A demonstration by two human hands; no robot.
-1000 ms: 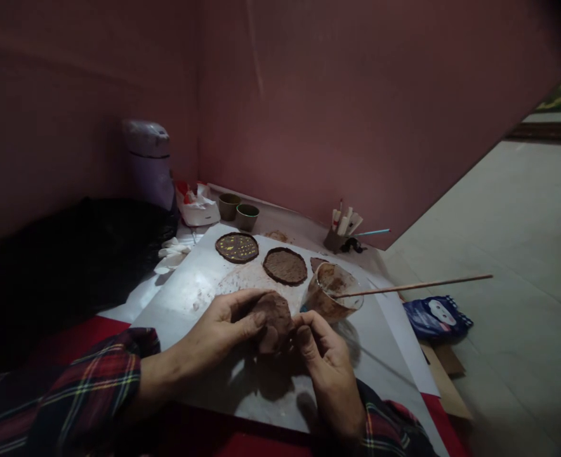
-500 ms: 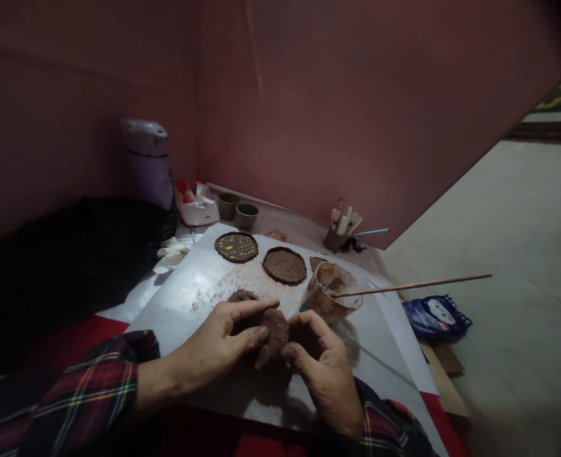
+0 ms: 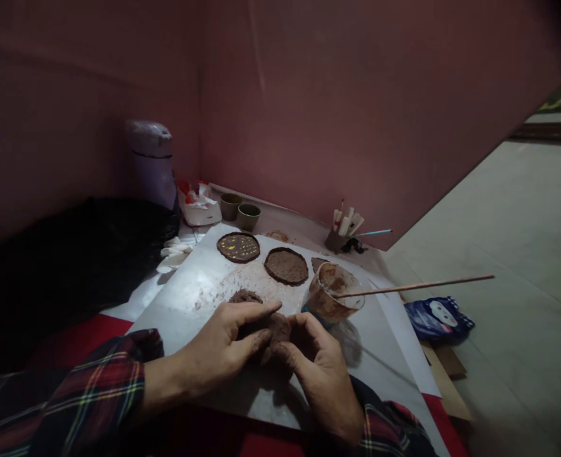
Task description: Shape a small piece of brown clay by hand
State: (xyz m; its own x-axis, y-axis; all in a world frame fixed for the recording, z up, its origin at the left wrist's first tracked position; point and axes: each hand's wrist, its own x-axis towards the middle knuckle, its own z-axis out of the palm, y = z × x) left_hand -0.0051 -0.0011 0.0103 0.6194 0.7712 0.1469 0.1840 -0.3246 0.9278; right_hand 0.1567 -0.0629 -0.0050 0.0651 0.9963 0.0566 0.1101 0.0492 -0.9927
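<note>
The person holds a brown clay-like piece between both hands, over the near edge of the white sheet that covers much of the worktop; whether its underside touches the sheet cannot be told. The right hand pinches it between thumb and fingers, while the left hand is curved around its other side — thumb against it, forefinger stretched above.

Just beyond the left hand lies a rough brown lump. Toward the sheet's far edge lie two rimmed brown discs: a yellow-dotted disc and, to its right, a plain disc. Nearer the sheet's right edge stands a smeared glass — a thin stick leans out over that edge. Two small cups stand near the worktop's far-left corner.
</note>
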